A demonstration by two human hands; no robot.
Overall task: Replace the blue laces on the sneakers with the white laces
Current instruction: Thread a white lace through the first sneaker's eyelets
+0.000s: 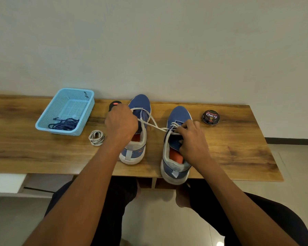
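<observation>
Nearest me, the right sneaker (174,157) sat at the counter (238,157) edge; my right hand (192,139) kept a pinching grip on the white lace (153,126) at its eyelets, only the lower ones threaded as far as I could see. My left hand (121,124) was clenched on the lace's free length over the left sneaker (137,132), which looked unlaced. Beyond lay a coiled white lace (96,137), unused, and the blue laces (64,124) sat removed in the blue basket (48,110). Roughly half remained, I judged.
</observation>
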